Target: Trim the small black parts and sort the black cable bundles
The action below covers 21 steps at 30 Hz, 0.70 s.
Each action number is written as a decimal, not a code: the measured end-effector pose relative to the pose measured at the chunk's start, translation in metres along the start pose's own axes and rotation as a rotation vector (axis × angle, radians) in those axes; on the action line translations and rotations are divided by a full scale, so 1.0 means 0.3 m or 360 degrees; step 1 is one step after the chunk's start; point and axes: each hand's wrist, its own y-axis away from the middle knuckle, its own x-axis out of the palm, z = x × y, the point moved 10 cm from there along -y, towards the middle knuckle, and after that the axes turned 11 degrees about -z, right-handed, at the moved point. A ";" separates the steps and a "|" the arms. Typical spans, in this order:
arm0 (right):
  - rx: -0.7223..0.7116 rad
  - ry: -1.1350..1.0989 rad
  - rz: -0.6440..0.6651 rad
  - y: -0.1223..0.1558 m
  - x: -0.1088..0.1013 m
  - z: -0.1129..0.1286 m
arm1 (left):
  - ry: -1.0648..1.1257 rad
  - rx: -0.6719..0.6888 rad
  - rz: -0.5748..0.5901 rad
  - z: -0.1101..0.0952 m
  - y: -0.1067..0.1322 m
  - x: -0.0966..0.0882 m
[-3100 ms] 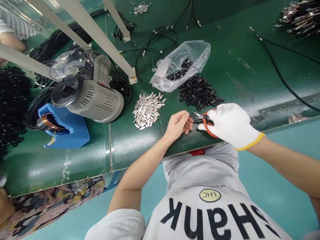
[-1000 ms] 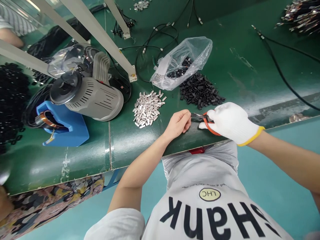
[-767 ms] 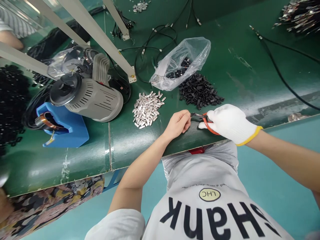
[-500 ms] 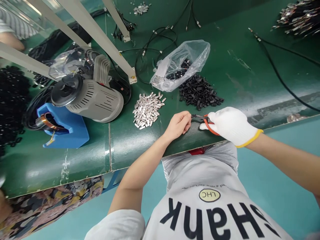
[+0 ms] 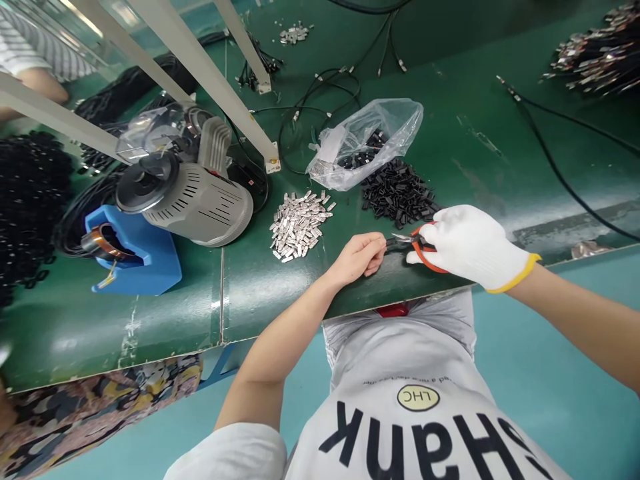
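My left hand (image 5: 359,259) is bare and closed near the table's front edge. Its fingertips pinch something small and dark, mostly hidden by the fingers. In a white glove with a yellow cuff, my right hand (image 5: 465,243) grips red-handled pliers (image 5: 425,257). Their narrow metal tips point left, close beside my left fingertips; I cannot tell whether they touch what is pinched. Beyond my hands lies a heap of small black parts (image 5: 400,193), partly under a clear plastic bag (image 5: 373,143). A pile of small silver metal connectors (image 5: 300,225) lies left of them.
A grey machine (image 5: 200,200) with a round black top stands on the green table (image 5: 270,300) at left, beside a blue tape dispenser (image 5: 155,260). Pale posts (image 5: 205,80) rise behind it. Black cables (image 5: 545,147) lie at right, and a cable bundle (image 5: 600,53) sits at the far right.
The plier tips have drawn slightly away from my left fingertips, and their metal shows more plainly. My right hand has shifted a little to the right. The view has tilted slightly.
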 end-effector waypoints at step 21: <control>-0.0277 -0.0173 0.0019 0.008 0.017 0.032 | 0.0059 -0.0214 0.0317 0.012 0.040 0.035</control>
